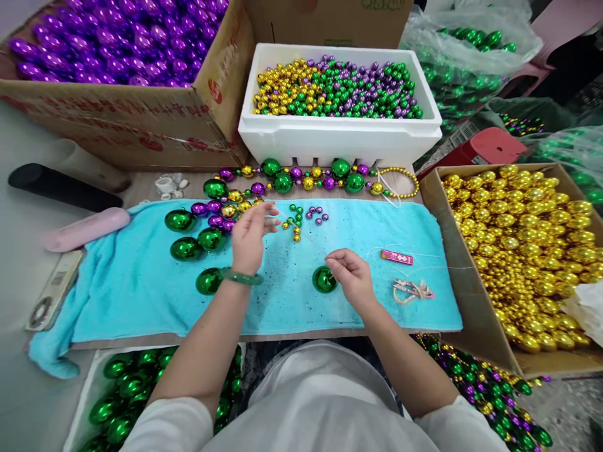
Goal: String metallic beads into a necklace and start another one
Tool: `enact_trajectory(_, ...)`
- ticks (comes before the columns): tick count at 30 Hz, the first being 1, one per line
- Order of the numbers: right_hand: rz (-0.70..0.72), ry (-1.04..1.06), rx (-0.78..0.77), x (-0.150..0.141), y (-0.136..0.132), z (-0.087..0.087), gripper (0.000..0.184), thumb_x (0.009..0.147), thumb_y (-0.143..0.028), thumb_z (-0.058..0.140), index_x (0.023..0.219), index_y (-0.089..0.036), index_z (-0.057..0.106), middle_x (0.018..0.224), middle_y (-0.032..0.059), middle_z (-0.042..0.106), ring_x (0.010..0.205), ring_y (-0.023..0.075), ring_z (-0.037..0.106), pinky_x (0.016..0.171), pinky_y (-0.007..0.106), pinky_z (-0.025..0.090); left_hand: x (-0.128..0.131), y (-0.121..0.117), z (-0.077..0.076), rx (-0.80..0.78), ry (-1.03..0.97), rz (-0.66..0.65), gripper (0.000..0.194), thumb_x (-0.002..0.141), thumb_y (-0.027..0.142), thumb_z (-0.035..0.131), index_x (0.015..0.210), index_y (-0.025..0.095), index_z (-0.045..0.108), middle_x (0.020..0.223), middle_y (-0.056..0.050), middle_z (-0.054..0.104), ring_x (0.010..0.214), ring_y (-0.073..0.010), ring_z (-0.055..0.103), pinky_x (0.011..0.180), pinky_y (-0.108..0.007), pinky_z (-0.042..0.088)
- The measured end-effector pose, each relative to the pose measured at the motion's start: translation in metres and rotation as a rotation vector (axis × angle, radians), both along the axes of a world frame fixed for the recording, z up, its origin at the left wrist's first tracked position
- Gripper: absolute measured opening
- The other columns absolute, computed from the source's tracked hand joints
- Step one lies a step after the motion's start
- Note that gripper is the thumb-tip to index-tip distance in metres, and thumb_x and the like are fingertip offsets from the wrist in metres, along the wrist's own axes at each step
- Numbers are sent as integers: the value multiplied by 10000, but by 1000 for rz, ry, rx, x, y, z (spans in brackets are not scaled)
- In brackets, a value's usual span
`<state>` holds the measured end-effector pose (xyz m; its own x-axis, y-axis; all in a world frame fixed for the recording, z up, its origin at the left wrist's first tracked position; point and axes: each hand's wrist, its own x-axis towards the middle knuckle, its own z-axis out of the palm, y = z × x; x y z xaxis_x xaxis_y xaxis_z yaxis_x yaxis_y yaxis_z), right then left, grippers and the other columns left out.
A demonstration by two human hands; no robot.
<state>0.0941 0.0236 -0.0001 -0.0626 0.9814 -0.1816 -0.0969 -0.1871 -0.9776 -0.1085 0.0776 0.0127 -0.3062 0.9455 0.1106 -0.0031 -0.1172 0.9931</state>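
Observation:
My left hand hovers over the turquoise towel, fingers loosely spread and blurred, just right of a strung run of purple, gold and green beads. It wears a green bangle. My right hand is pinched closed beside a large green ball, with a thin thread running up left from its fingertips. A few small loose beads lie between the hands. Large green balls rest at the left of the towel.
A white foam box of mixed small beads stands behind. A carton of gold balls is at right, a carton of purple balls at back left, and a tray of green balls near my lap. Snips and a pink packet lie right.

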Motion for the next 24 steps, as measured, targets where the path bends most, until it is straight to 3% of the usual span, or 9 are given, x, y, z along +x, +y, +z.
enact_trajectory(3, 3, 41, 7, 2, -2, -1, 291, 751, -473, 673, 840, -199, 640, 493, -69, 405, 462, 83, 352, 459, 231, 282, 10, 26, -19, 59, 613, -136, 189, 854, 300, 587, 941, 227, 738, 977, -78, 695, 959, -240, 585, 935, -416, 434)
enact_trajectory(5, 14, 52, 23, 3, -5, -1, 304, 772, -472, 661, 909, -201, 639, 487, -77, 394, 458, 88, 368, 465, 233, 303, 20, 40, -26, 49, 900, -264, 198, 853, 235, 559, 927, 224, 742, 956, -101, 694, 988, -276, 543, 958, -444, 387)
enact_trajectory(9, -8, 85, 30, 5, -7, -2, 277, 784, -458, 649, 874, -197, 630, 499, -64, 435, 453, 88, 390, 458, 234, 307, 41, 58, -35, -30, 1154, -394, 218, 859, 183, 521, 939, 190, 723, 928, -148, 678, 1017, -308, 494, 900, -446, 365)
enact_trajectory(12, -24, 98, 27, 9, -8, -1, 265, 788, -451, 642, 849, -192, 638, 506, -51, 455, 453, 92, 397, 451, 236, 305, 49, 65, -40, -69, 1183, -405, 215, 836, 137, 527, 946, 168, 709, 910, -167, 673, 1029, -318, 496, 893, -453, 356)
enact_trajectory(14, -30, 90, 20, 12, -8, 0, 268, 793, -454, 633, 843, -192, 644, 502, -48, 455, 453, 95, 399, 449, 238, 306, 51, 66, -39, -66, 1092, -377, 183, 811, 126, 560, 911, 168, 707, 901, -160, 681, 1028, -320, 509, 916, -462, 355)
enact_trajectory(16, -39, 79, 14, 16, -9, 0, 269, 792, -457, 631, 838, -193, 646, 499, -47, 453, 454, 96, 402, 447, 237, 306, 50, 63, -33, -65, 858, -313, 122, 773, 153, 630, 863, 180, 708, 884, -124, 693, 997, -297, 540, 935, -442, 369)
enact_trajectory(21, -58, 60, 20, 21, -12, -1, 254, 785, -442, 646, 822, -191, 656, 481, -52, 439, 438, 92, 382, 435, 238, 296, 32, 45, -4, -288, -254, -174, 239, 736, 305, 721, 939, 182, 697, 852, -47, 694, 784, -155, 621, 711, -275, 462)
enact_trajectory(24, -54, 34, 16, 19, -15, -3, 226, 775, -413, 656, 798, -189, 663, 465, -53, 437, 428, 93, 380, 429, 239, 286, 17, 30, 12, -359, -631, -195, 254, 738, 270, 732, 968, 172, 688, 851, -45, 703, 735, -113, 631, 635, -220, 475)
